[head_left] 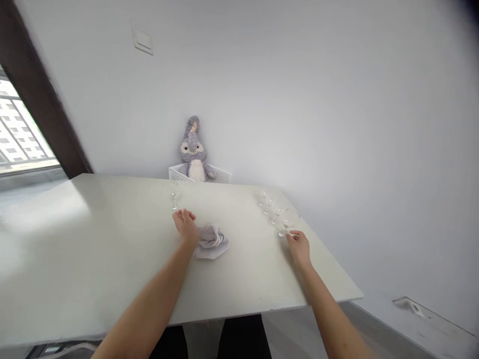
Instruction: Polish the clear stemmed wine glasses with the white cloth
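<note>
My left hand point(184, 223) is over the table with its fingers curled in. Just beyond its knuckles stands a clear stemmed glass point(174, 190), its foot close to the fingers; whether they grip anything is hidden. Beside my left wrist lies a crumpled light grey cloth point(211, 240). On the right, my right hand point(299, 246) has its fingertips pinched at the low part of the nearest stemmed glass point(290, 218). Several more clear glasses point(270, 202) stand close together behind that one.
The pale table point(123, 259) reaches to the wall, with its right edge slanting toward me. A grey plush toy point(192, 149) sits in a white perforated basket point(223, 175) at the back. A dark frame point(41, 85) and window are at the left.
</note>
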A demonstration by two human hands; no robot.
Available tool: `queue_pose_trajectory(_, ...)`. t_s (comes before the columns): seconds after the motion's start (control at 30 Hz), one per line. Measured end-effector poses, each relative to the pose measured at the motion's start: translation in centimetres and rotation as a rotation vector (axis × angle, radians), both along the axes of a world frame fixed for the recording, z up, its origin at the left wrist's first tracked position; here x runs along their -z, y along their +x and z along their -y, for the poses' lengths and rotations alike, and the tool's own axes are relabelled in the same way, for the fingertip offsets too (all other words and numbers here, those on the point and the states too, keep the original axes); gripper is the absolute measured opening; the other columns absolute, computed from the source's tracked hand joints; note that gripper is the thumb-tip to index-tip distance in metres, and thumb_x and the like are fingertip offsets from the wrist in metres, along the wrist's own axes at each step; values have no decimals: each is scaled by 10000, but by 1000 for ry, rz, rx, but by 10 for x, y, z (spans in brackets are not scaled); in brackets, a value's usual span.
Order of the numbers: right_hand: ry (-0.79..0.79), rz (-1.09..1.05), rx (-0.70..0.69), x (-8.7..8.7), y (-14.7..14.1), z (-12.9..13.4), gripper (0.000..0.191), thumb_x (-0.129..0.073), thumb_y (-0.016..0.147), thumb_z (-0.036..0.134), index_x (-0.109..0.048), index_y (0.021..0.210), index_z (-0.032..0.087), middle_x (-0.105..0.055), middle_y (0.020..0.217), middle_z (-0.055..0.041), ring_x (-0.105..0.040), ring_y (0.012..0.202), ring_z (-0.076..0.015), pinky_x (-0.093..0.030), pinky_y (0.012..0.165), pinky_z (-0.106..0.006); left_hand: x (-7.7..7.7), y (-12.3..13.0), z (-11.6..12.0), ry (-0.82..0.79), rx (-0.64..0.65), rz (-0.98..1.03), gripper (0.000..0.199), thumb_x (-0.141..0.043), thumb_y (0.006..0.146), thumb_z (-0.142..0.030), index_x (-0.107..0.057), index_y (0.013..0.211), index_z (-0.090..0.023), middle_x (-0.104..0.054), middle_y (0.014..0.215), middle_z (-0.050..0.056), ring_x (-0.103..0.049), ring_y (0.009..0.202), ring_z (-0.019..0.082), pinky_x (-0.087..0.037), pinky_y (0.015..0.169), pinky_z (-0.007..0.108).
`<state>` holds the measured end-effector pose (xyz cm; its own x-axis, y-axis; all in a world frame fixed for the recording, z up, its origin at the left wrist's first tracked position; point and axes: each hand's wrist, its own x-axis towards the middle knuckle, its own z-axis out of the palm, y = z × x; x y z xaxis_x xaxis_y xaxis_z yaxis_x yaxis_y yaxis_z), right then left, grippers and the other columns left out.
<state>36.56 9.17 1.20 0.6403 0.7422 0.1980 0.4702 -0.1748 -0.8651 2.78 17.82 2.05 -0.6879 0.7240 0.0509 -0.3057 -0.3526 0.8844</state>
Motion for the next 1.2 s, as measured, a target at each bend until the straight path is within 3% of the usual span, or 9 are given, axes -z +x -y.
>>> queue_pose_trajectory(0.07, -4, 36, -87, -4, -15, 12, 275, -507, 675, 407, -562, 783, 161, -504, 515, 23, -428, 446, -121, -336, 470, -242, -1, -9, -5, -39, -24, 147, 124, -396, 826, -313, -376, 903, -218, -459, 644, -57, -467, 499, 61, -456, 587, 232)
queue_pose_trajectory(0.13, -34, 49, -301, -11, -41, 19, 278, -457, 733, 432, -554, 694, 174, -498, 524, 15, -435, 468, -124, -341, 493, -244, -2, -19, -10, -75, 9, 263, 192, -364, 841, -345, -339, 999, -239, -483, 670, -50, -496, 500, 59, -471, 605, 247)
queue_pose_trajectory(0.23, -68, 84, -601, -23, -92, 18, 384, -384, 789, 488, -559, 640, 180, -500, 527, 5, -448, 485, -131, -337, 507, -245, -2, -35, -15, -75, 136, 349, 361, -319, 850, -440, -231, 1173, -302, -552, 764, -10, -580, 590, 85, -490, 657, 278)
queue_pose_trajectory(0.3, -72, 147, -709, -30, -125, 10, 405, -366, 800, 507, -574, 668, 187, -517, 547, 4, -463, 511, -133, -328, 517, -240, -2, -45, -19, -53, 248, 394, 472, -297, 839, -517, -153, 1248, -332, -586, 845, 27, -619, 684, 119, -496, 694, 305)
queue_pose_trajectory(0.47, -212, 360, -748, -35, -185, -18, 363, -447, 750, 552, -567, 773, 210, -563, 608, 11, -488, 567, -131, -286, 520, -226, -3, -66, -29, 0, 493, 530, 608, -258, 794, -626, -227, 1278, -258, -581, 1015, 137, -626, 860, 186, -493, 754, 334)
queue_pose_trajectory(0.63, -260, 424, -772, -26, -207, -39, 198, -562, 676, 390, -533, 651, 196, -530, 591, 20, -435, 533, -109, -247, 489, -217, -6, -74, -35, 116, 598, 573, 594, -287, 780, -635, -159, 1282, -345, -537, 1132, 132, -601, 952, 202, -488, 771, 399)
queue_pose_trajectory(0.8, -137, -90, -844, -10, -201, -51, 245, -524, 682, 391, -522, 582, 167, -434, 486, 56, -377, 462, -81, -257, 442, -198, -8, -75, -37, 155, 585, 653, 465, -281, 821, -573, -350, 1113, -218, -529, 1142, 168, -572, 1011, 208, -489, 795, 411)
queue_pose_trajectory(1.0, -6, -849, -687, -15, -180, -54, 283, -652, 603, 427, -552, 659, 168, -559, 573, 12, -482, 509, -118, -361, 455, -227, -7, -69, -39, 105, 573, 676, 406, -338, 803, -573, -409, 845, -175, -565, 1027, 176, -588, 977, 232, -524, 740, 383)
queue_pose_trajectory(1.2, 44, -1080, -616, -38, -160, -53, 359, -568, 677, 473, -595, 870, 172, -645, 782, -76, -592, 691, -215, -459, 519, -310, -10, -51, -31, 90, 660, 551, 319, -422, 818, -480, -470, 796, -166, -608, 816, 94, -608, 929, 197, -514, 778, 321)
